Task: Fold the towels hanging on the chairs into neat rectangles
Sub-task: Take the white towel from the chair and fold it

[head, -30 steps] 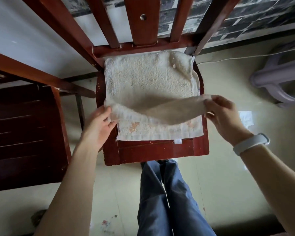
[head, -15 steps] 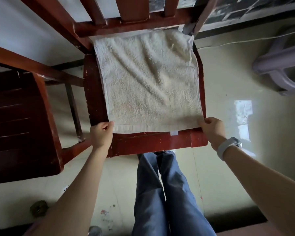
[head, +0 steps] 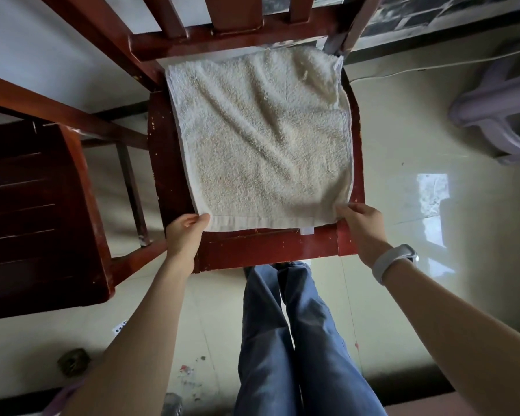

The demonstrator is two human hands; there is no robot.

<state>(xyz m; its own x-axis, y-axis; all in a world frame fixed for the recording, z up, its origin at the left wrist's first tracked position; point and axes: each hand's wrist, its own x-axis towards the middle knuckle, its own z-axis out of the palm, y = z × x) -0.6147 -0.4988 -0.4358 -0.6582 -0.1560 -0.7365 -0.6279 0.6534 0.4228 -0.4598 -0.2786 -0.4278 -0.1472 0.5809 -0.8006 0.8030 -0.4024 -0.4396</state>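
A cream terry towel [head: 261, 139] lies folded over on the seat of a red-brown wooden chair [head: 270, 247], wrinkled, its near hem along the seat's front. My left hand [head: 185, 235] pinches the towel's near left corner. My right hand [head: 362, 225] pinches the near right corner, a white band on its wrist. A small white label sticks out at the near hem.
A second dark wooden chair [head: 36, 211] stands at the left, close to the first. A pale plastic stool [head: 499, 106] is on the floor at the right, with a white cable along the wall. My legs in blue jeans [head: 288, 340] stand just before the seat.
Both hands have drawn the towel's raised layer toward me and laid it flat over the lower layer. The hands now hold the two near corners at the seat's front.
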